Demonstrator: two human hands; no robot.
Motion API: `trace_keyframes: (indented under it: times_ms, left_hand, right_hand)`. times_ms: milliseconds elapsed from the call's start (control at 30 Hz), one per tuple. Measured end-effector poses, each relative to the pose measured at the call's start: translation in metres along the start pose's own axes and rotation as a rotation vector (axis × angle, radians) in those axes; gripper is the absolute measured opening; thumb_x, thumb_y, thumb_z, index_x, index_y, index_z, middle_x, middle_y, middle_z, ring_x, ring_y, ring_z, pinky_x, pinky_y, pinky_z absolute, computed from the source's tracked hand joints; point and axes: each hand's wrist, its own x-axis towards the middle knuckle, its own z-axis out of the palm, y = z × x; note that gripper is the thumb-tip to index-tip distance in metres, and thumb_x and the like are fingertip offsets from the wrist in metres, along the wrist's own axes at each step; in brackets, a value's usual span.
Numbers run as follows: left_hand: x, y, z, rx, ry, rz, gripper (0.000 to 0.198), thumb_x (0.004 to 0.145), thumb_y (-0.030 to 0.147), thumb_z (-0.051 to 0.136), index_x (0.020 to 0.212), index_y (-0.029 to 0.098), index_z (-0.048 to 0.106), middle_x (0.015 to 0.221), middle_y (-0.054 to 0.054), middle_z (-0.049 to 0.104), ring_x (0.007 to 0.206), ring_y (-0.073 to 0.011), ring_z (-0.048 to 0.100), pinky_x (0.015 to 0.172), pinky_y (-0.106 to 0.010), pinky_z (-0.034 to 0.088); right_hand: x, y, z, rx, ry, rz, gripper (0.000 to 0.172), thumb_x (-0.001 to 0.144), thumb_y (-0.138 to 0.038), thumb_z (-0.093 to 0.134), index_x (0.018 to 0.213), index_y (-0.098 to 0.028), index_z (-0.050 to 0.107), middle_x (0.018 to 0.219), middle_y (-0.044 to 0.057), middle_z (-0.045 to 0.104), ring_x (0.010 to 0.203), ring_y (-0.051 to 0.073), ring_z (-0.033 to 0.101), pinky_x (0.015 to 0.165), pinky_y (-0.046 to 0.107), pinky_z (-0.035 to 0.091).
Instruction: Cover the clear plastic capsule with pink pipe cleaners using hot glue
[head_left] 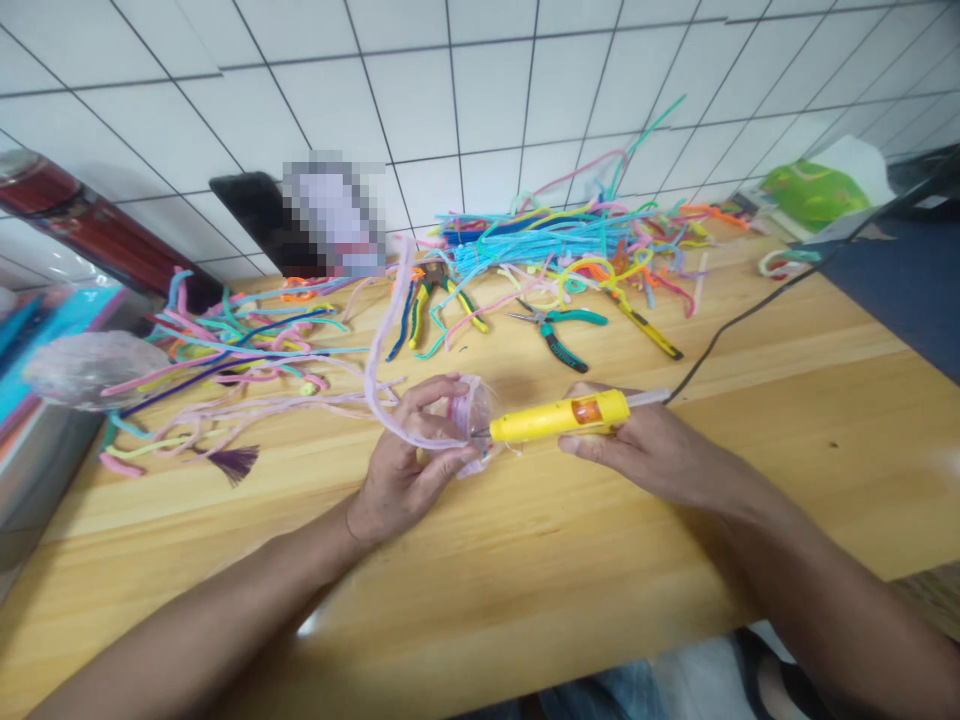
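1. My left forearm (pixel 240 590), bare, slants up from the lower left corner to the left wrist (pixel 358 518), which looks nearly straight.
2. My left hand (pixel 405 460) is turned to the right, its fingers bent and spread a little in a pinching grip, with the left thumb (pixel 442 468) below them, stretched out to the right.
3. My right forearm (pixel 795 560), bare too, rises from the lower right corner and angles inward.
4. My right hand (pixel 652 440) is curled in a grip, the right thumb (pixel 596 449) pointing left; some of its fingers are hidden.
5. My hands face each other, near but apart.
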Motion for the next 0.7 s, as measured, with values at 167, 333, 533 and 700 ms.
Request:
trace_keyframes:
  times_ms: [167, 333, 533, 700]
  left_hand:
    - [-0.0001, -0.0003, -0.0003, -0.002, 0.002, -0.002, 0.009, 0.102, 0.022, 0.075, 0.109, 0.023, 0.069, 0.142, -0.01, 0.066, 0.143, -0.029, 0.063, 0.119, -0.054, 0.055]
    - [0.0013, 0.0012, 0.0001, 0.001, 0.001, 0.003, 0.01, 0.103, 0.022, 0.075, 0.11, 0.023, 0.068, 0.141, -0.01, 0.067, 0.143, -0.029, 0.063, 0.119, -0.055, 0.055]
    - [0.003, 0.0016, 0.0007, -0.01, 0.003, 0.001, 0.008, 0.103, 0.022, 0.074, 0.108, 0.022, 0.068, 0.141, -0.01, 0.066, 0.142, -0.027, 0.063, 0.119, -0.05, 0.054]
    - [0.0029, 0.0021, 0.0005, -0.005, 0.001, -0.002, 0.008, 0.103, 0.022, 0.074, 0.108, 0.023, 0.068, 0.141, -0.01, 0.067, 0.143, -0.0277, 0.063, 0.119, -0.052, 0.054]
  right_hand:
    - [-0.0002, -0.0017, 0.0009, 0.014, 0.003, 0.002, 0.015, 0.098, -0.035, 0.06, 0.086, -0.025, 0.059, 0.071, -0.003, 0.055, 0.063, 0.017, 0.054, 0.06, 0.029, 0.041]
    - [0.0005, -0.0029, -0.0008, 0.025, -0.024, -0.018, 0.018, 0.099, -0.035, 0.059, 0.085, -0.025, 0.059, 0.073, -0.002, 0.056, 0.065, 0.017, 0.055, 0.062, 0.029, 0.043]
    - [0.0011, -0.0016, -0.0009, 0.029, -0.002, -0.031, 0.016, 0.098, -0.034, 0.059, 0.085, -0.025, 0.057, 0.072, -0.003, 0.053, 0.063, 0.017, 0.053, 0.064, 0.03, 0.041]
    - [0.0009, -0.0027, -0.0004, 0.023, 0.0, -0.033, 0.016, 0.098, -0.034, 0.059, 0.086, -0.025, 0.058, 0.073, -0.003, 0.054, 0.063, 0.017, 0.053, 0.063, 0.03, 0.041]
